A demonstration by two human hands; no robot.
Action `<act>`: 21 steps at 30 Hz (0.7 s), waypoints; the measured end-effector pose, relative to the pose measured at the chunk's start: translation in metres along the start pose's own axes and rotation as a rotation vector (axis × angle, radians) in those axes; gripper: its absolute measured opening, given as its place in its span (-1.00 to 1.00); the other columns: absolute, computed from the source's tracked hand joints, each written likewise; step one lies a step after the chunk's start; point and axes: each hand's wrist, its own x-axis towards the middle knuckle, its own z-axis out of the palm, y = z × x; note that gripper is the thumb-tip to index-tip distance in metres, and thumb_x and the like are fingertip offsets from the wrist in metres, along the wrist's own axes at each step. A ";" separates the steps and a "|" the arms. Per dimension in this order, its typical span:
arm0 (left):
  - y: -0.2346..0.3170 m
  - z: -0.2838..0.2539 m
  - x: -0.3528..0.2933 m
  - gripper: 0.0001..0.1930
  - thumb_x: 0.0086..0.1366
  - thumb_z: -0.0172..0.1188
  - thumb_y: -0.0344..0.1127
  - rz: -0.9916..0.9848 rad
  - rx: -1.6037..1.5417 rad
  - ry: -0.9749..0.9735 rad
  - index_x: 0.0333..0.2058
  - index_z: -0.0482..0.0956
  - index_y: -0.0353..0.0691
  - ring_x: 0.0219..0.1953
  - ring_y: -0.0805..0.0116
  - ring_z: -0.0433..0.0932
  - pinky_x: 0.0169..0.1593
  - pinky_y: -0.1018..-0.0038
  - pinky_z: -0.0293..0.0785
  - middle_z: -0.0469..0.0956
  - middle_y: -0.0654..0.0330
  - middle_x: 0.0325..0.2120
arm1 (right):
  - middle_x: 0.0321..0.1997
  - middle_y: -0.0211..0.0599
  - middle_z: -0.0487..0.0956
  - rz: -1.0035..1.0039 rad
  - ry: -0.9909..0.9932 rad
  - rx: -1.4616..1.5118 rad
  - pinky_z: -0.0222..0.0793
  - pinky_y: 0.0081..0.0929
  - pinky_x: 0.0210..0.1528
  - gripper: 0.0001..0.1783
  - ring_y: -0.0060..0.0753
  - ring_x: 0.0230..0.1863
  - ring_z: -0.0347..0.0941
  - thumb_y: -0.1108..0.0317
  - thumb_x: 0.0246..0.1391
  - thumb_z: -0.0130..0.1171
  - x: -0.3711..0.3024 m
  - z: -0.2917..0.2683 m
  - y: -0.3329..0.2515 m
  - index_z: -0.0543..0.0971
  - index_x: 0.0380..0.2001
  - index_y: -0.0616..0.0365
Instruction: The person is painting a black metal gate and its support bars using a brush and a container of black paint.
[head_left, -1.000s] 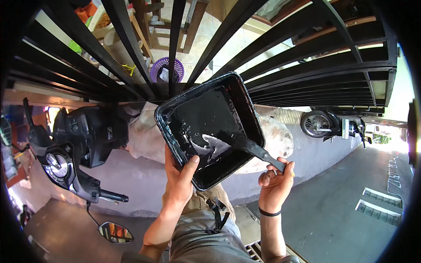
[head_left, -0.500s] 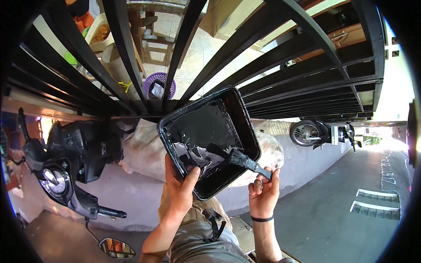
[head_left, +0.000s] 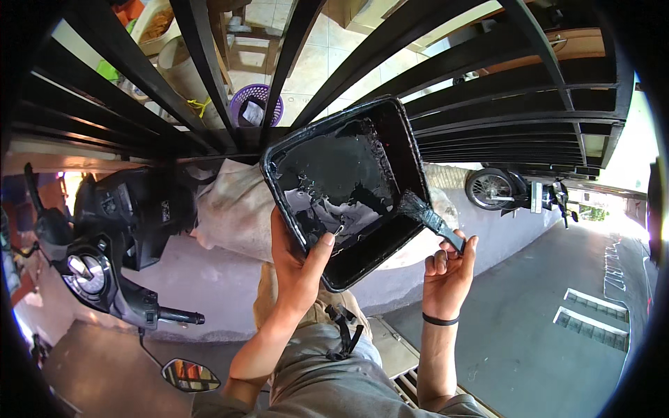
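Observation:
My left hand (head_left: 298, 263) grips the near left rim of a square black tub (head_left: 327, 275), thumb over the edge and fingers beneath. Glossy black paint (head_left: 334, 167) lies in the tub, with bright reflections on its surface. In my right hand (head_left: 449, 275), which wears a dark wristband, the fingers pinch the handle of a paintbrush (head_left: 432, 219). The brush's bristles are coated in black and rest at the tub's right inner wall. Beyond the tub stands a gate of black bars (head_left: 286, 63).
At left stands a motor scooter (head_left: 132, 279) with its mirror reaching toward me. A pale stained cloth (head_left: 233, 209) lies behind the tub. Past the bars is a purple basket (head_left: 240, 97). Another motorcycle (head_left: 498, 188) is parked at far right on grey paving (head_left: 529, 313).
The tub, with my left hand on it, has shifted right and slightly up in view. My right hand and the brush have moved right and up, bringing the bristles to the tub's right wall.

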 end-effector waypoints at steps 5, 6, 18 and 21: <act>-0.003 0.001 0.000 -0.26 0.33 0.31 -0.40 0.018 0.008 -0.017 0.38 0.12 -0.36 0.21 0.34 0.40 0.32 0.35 0.30 0.38 0.07 0.18 | -0.39 -0.45 0.64 -0.012 -0.021 -0.008 0.23 -0.63 -0.54 -0.56 -0.70 -0.62 0.31 -0.08 0.51 -0.05 0.000 0.003 0.001 0.56 -0.02 0.06; -0.008 -0.001 -0.001 -0.22 0.32 0.33 -0.39 -0.009 0.015 0.011 0.40 0.10 -0.36 0.24 0.31 0.39 0.35 0.33 0.27 0.36 0.06 0.21 | -0.39 -0.43 0.64 -0.006 -0.013 0.000 0.25 -0.61 -0.53 -0.55 -0.69 -0.62 0.32 -0.10 0.51 -0.04 0.000 -0.001 0.001 0.56 -0.02 0.06; -0.008 -0.020 -0.016 -0.17 0.33 0.31 -0.30 -0.081 0.059 0.047 0.45 0.04 -0.32 0.24 0.24 0.42 0.33 0.32 0.32 0.38 0.02 0.22 | -0.29 -0.12 0.71 -1.177 -0.019 -0.639 0.50 -0.65 -0.51 -0.62 -0.56 -0.51 0.60 0.22 0.52 -0.01 0.075 0.081 -0.087 0.60 0.00 0.36; -0.008 -0.028 -0.020 -0.15 0.34 0.31 -0.29 -0.091 0.071 0.051 0.46 0.02 -0.32 0.23 0.24 0.43 0.31 0.32 0.35 0.39 0.01 0.22 | -0.29 -0.12 0.74 -1.445 -0.035 -0.843 0.55 -0.66 -0.43 -0.76 -0.51 -0.43 0.68 0.40 0.42 0.14 0.092 0.102 -0.072 0.66 -0.04 0.37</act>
